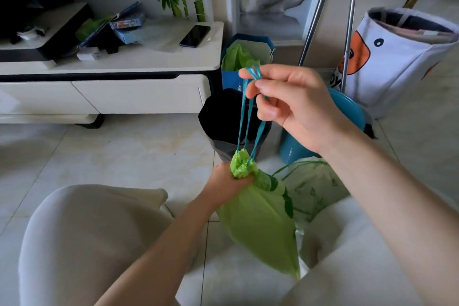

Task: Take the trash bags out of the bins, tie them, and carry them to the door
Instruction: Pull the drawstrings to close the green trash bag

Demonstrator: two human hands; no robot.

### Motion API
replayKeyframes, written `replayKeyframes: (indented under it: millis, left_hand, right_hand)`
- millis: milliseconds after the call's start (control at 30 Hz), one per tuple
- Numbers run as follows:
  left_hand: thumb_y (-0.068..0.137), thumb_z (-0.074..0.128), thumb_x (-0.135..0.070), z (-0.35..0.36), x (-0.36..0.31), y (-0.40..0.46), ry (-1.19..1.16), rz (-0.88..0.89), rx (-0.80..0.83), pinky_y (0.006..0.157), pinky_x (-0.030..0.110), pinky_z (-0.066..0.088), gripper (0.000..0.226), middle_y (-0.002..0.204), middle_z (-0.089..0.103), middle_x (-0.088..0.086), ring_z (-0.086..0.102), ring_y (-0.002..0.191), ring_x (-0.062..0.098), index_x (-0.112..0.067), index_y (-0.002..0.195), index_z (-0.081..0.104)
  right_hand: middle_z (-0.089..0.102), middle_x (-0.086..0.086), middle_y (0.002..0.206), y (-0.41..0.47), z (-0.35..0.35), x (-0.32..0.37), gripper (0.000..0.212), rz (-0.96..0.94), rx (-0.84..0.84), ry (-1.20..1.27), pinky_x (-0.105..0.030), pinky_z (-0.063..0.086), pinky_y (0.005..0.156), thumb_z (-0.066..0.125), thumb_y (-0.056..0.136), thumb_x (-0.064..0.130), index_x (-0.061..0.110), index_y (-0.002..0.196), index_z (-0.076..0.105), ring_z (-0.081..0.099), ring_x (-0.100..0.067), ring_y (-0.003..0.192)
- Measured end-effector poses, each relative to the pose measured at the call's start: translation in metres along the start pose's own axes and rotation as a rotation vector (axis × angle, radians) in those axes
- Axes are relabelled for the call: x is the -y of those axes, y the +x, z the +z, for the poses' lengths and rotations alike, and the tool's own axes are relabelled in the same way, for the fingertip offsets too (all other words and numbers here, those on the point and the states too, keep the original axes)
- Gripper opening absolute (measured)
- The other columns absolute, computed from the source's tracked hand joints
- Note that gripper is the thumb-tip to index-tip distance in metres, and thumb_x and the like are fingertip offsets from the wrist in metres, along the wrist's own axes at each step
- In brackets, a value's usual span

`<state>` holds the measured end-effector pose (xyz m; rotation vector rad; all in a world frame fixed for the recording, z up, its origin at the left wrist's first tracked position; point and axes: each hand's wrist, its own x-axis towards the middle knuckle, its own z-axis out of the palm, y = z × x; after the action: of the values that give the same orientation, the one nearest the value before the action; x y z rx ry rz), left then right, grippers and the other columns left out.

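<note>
Tying step in hand. Left hand [224, 182] gripped the neck of the green bag [260, 221], held above the floor [124, 146] between the knees. Right hand [290, 104] pinched the drawstrings [244, 117] taut, probably looped over one finger. Next: knot the strings.

Pale glossy floor tiles [129, 146] carry a low white cabinet [106, 97] along the wall, a black bin [223, 117] beside it, a blue paper bag [246, 62] lined with green plastic behind that, a blue bin [298, 149] and a white fabric basket [397, 64]. On the cabinet top lie a dark phone [195, 35], papers and small boxes.
</note>
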<state>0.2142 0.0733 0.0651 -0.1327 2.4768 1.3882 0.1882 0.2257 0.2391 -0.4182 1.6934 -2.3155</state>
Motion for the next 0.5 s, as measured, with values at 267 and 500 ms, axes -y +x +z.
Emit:
replayKeyframes:
  millis: [267, 500]
  left_hand:
    - [0.071, 0.08, -0.038, 0.01, -0.031, -0.01, -0.158, 0.261, -0.095, 0.078, 0.008, 0.046, 0.045, 0.103, 0.063, -0.018, 0.058, 0.097, -0.005, -0.027, 0.107, 0.056]
    - [0.092, 0.053, -0.044, 0.017, 0.0, 0.001, -0.058, 0.248, -0.3, 0.046, 0.043, 0.032, 0.055, 0.051, 0.037, 0.003, 0.033, 0.044, 0.018, 0.0, 0.061, 0.041]
  right_hand:
    - [0.065, -0.01, 0.081, -0.003, 0.012, -0.012, 0.029, 0.098, 0.037, -0.092, -0.025, 0.051, 0.065, 0.049, 0.092, -0.004, -0.006, 0.12, 0.057, 0.06, -0.017, 0.067]
    - [0.07, -0.011, 0.088, -0.013, 0.019, -0.015, 0.03, 0.034, 0.082, -0.081, -0.033, 0.053, 0.08, 0.055, 0.083, -0.001, -0.007, 0.112, 0.062, 0.066, -0.018, 0.076]
